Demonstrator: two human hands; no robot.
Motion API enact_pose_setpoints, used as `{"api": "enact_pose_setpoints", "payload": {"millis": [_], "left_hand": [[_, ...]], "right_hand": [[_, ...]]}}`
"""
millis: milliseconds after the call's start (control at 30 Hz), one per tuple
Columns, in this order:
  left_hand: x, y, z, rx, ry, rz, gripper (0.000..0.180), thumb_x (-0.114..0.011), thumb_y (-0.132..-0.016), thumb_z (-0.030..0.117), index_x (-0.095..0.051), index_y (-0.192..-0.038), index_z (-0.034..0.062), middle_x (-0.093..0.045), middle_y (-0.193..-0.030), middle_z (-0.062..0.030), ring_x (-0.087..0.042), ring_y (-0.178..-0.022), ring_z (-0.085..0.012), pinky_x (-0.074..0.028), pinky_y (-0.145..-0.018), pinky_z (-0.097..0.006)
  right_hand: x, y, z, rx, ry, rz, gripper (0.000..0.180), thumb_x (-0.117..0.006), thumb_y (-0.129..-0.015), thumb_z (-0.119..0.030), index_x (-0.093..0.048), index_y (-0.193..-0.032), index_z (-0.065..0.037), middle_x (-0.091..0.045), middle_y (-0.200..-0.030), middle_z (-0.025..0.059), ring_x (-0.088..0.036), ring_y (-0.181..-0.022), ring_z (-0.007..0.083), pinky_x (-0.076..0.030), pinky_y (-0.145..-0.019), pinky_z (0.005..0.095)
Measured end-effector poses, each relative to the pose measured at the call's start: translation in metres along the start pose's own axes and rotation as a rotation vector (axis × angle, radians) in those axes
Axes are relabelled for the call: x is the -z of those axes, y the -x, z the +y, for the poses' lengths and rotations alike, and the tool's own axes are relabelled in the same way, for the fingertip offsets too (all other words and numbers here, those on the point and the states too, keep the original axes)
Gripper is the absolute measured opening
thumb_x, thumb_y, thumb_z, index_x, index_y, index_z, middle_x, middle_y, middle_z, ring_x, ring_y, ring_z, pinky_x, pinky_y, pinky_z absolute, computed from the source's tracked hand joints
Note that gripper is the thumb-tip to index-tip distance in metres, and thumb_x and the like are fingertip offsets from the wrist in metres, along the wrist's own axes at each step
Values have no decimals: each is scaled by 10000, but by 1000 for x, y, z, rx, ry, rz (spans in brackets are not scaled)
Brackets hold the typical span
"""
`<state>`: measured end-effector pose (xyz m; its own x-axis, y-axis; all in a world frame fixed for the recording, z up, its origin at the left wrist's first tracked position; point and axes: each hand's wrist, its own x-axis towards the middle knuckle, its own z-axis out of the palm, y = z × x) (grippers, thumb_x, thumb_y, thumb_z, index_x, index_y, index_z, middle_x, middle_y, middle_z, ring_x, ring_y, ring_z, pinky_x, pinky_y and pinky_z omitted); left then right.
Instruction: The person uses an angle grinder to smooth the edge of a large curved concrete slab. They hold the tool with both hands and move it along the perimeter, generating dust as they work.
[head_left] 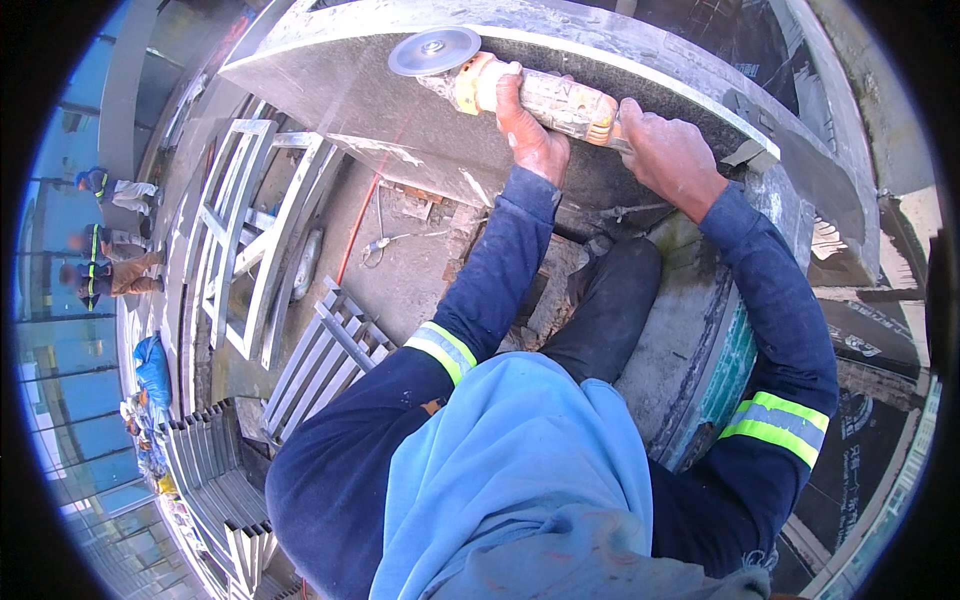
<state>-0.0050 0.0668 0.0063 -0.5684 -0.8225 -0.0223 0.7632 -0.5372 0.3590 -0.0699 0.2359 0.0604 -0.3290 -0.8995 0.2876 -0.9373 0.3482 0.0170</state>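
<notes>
Both my hands hold a dusty, worn angle grinder (575,108) level in front of me. My left hand (533,140) is wrapped round its front part, behind the head. Round the rear end of the body, my right hand (670,152) is closed. A flat, pale grey cutting disc (436,48) sits at the grinder's left end, over the upper edge of a large dark grey stone slab (385,105). Whether the disc touches the slab I cannot tell. The slab's pale edge runs behind the tool to the right. My fingers partly hide the grinder's body.
On the left stand white metal frames (236,225), grey metal bars (325,350) and stacked metal channels (205,470). An orange hose (357,235) crosses the floor. Several people, including one person in a reflective vest (95,270), are at the far left. Dark printed panels (850,470) lie right.
</notes>
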Motion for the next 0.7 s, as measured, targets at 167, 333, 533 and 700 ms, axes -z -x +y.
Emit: {"api": "enact_pose_setpoints", "payload": {"millis": [167, 333, 533, 700], "left_hand": [[2, -8, 0, -29, 12, -1, 494, -734, -868, 321, -510, -1224, 61, -592, -1049, -119, -671, -951, -323, -610, -880, -553], [-2, -12, 4, -7, -17, 11, 505, -735, -855, 331, -509, -1237, 89, -572, -1087, -117, -632, -999, -319, -581, -920, -549], [0, 2, -3, 13, -8, -3, 476, -748, -863, 325, -523, -1200, 74, -604, -977, -101, -668, -915, -300, -611, -865, -538], [-1, -2, -4, -9, 3, 8, 511, -749, -862, 329, -504, -1231, 72, -589, -1063, -120, -660, -949, -307, -610, -866, -540]], "right_hand": [[-7, -6, 4, 42, 0, 23, 360, -722, -832, -95, -503, -1102, -2, -712, -767, 200, -734, -739, 381, -587, -638, 477], [-9, -12, 3, 18, 4, 30, 328, -708, -832, -88, -498, -1072, -16, -710, -765, 201, -732, -727, 379, -585, -623, 466], [-2, 5, 3, 8, 6, 16, 326, -706, -829, -76, -499, -1073, -16, -708, -762, 196, -731, -722, 377, -584, -621, 464], [-6, 1, 6, 30, 13, 48, 329, -708, -827, -73, -499, -1074, -15, -707, -758, 194, -729, -713, 374, -585, -617, 459]]}}
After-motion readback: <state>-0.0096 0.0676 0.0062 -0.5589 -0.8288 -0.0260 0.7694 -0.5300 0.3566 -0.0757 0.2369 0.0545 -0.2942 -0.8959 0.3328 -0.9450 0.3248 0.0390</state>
